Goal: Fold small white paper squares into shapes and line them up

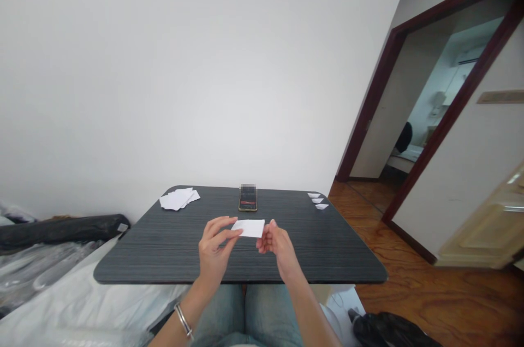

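A small white piece of paper (250, 227), its long side running left to right, is held up over the near half of the table. My left hand (215, 243) grips its left end, thumb in front and fingers along the top edge. Close by the paper's right edge is my right hand (280, 246), its fingers loosely curled and the thumb raised; whether a fingertip touches the edge is hard to see. Beyond the paper, a phone (248, 199) stands propped at the back of the dark table (164, 249).
Loose white papers (177, 199) lie piled at the table's back left. Several small folded white pieces (317, 201) line the back right corner. A white wall (245, 74) rises behind the table. Plastic-wrapped bundles (49, 265) are at the left, a black bag (388, 330) at lower right.
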A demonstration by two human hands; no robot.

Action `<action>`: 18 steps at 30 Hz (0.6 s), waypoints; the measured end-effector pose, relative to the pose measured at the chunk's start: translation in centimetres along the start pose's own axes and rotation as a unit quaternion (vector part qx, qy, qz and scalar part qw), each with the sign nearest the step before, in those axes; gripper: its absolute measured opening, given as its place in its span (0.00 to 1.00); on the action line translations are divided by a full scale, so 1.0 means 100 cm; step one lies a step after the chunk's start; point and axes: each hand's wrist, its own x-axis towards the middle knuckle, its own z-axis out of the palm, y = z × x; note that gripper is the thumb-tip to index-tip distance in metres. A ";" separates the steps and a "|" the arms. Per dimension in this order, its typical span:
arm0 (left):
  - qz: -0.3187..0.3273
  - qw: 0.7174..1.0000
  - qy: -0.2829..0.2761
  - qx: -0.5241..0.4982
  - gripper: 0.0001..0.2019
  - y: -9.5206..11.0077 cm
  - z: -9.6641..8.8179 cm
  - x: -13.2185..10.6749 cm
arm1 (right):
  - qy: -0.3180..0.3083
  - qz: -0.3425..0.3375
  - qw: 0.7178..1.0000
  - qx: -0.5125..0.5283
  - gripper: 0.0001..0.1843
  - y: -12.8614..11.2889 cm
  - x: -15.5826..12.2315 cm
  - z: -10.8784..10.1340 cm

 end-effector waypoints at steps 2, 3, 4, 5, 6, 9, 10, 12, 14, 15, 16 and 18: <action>0.030 0.999 -0.013 0.017 0.07 -0.001 0.000 0.000 | -0.039 0.020 0.999 0.001 0.23 0.000 -0.002 0.002; 0.044 0.999 -0.018 0.027 0.07 -0.002 0.000 0.000 | -0.047 0.019 0.999 -0.003 0.21 0.000 -0.002 0.004; 0.058 0.997 -0.021 0.037 0.08 -0.003 -0.001 0.000 | -0.050 0.013 0.999 -0.009 0.19 -0.001 -0.003 0.004; 0.069 0.996 -0.021 0.049 0.08 -0.004 -0.001 -0.001 | -0.050 0.005 0.999 -0.017 0.17 -0.002 -0.004 0.005; 0.075 0.995 -0.019 0.061 0.08 -0.006 -0.002 -0.001 | -0.047 -0.005 0.999 -0.026 0.17 -0.003 -0.004 0.005; 0.047 0.995 -0.015 0.084 0.08 -0.010 -0.007 0.001 | -0.037 -0.042 0.997 -0.060 0.16 -0.003 -0.005 0.001; 0.024 0.996 -0.012 0.082 0.08 -0.011 -0.009 0.003 | -0.033 -0.055 0.995 -0.077 0.15 -0.003 -0.004 -0.001; -0.034 0.997 0.019 0.061 0.05 -0.012 -0.012 0.006 | -0.022 -0.078 0.989 -0.120 0.14 -0.001 -0.004 -0.005; -0.107 0.993 0.048 0.014 0.05 -0.011 -0.015 0.010 | -0.011 -0.098 0.981 -0.170 0.14 0.000 -0.003 -0.008; -0.145 0.988 0.050 -0.021 0.07 -0.010 -0.015 0.012 | -0.008 -0.107 0.975 -0.193 0.14 0.000 -0.003 -0.009; -0.182 0.980 0.041 -0.061 0.09 -0.009 -0.015 0.013 | -0.006 -0.115 0.970 -0.214 0.14 0.000 -0.003 -0.009; -0.251 0.956 0.002 -0.150 0.13 -0.007 -0.013 0.015 | -0.007 -0.129 0.960 -0.250 0.13 -0.001 -0.004 -0.008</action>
